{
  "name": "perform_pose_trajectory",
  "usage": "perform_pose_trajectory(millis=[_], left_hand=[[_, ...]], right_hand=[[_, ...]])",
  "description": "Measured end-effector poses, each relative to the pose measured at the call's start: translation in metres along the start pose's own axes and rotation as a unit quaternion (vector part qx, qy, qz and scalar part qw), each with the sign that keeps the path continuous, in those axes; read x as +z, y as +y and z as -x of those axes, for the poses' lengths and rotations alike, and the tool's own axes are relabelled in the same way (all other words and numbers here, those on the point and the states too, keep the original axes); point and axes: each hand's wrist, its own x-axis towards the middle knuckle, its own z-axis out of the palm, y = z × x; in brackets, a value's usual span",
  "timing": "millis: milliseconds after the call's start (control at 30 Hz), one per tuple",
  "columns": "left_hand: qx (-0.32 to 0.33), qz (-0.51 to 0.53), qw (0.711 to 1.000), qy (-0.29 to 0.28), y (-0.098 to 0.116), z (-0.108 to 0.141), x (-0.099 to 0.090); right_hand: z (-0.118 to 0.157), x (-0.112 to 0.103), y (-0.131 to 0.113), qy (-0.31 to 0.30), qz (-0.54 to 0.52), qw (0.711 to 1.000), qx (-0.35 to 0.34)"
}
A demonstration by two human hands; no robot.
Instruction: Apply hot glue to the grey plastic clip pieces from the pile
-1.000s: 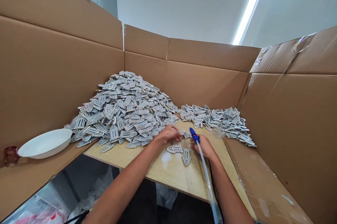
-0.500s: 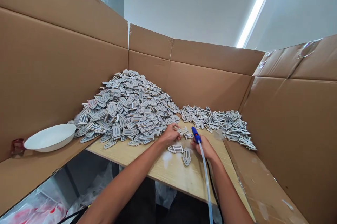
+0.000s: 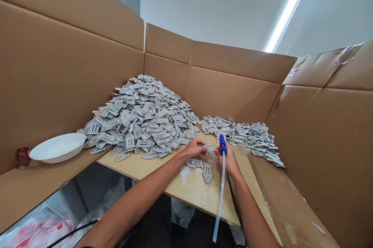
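A: The blue tool [image 3: 223, 145] has swung more upright since the earlier frame, and the pale rod [image 3: 220, 197] trailing from it has come across, so its lower end now shows. The hands look closer together, too.

B: So what step is this?

A: I'd judge close work on one small part: the left hand [image 3: 194, 149] has its fingertips pinched on a pale piece [image 3: 209, 148], just above the board [image 3: 192, 191]. The right hand [image 3: 229, 160] has its fingers wrapped round the blue tool; its thumb side is near that piece, but I can't tell if they touch.

B: And the next move?

A: My judgement — it calls for a steady left pinch and careful aim, since the tool's tip is hard to make out.

B: Count things for me.

A: One tool, one rod, one held piece I can be sure of — another may overlap it. Two loose pieces [image 3: 207, 173] lie on the board, just nearer the wearer. Two heaps stand behind: a larger heap [image 3: 151, 120] on the left, a smaller heap [image 3: 253, 135] on the right, both too tangled to count by piece. One white bowl [image 3: 58, 148] and one red container [image 3: 22, 157], far left.
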Motion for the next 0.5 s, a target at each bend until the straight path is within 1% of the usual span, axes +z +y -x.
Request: perform_pose_trajectory(millis=[100, 233, 400, 500], left_hand=[[-0.008, 0.008, 1.0, -0.004, 0.0, 0.002, 0.001], [0.013, -0.041, 0.999, -0.002, -0.001, 0.003, 0.001], [0.053, -0.068, 0.996, -0.039, -0.004, 0.0, 0.0], [0.065, -0.085, 0.993, -0.053, -0.007, -0.002, -0.002]], right_hand=[[0.001, 0.0, -0.003, 0.0, 0.015, 1.0, -0.002], [0.002, -0.002, -0.007, 0.007, 0.032, 0.999, -0.007], [0.005, -0.005, -0.014, 0.006, 0.053, 0.999, -0.007], [0.007, -0.005, -0.017, -0.003, 0.063, 0.998, -0.012]])
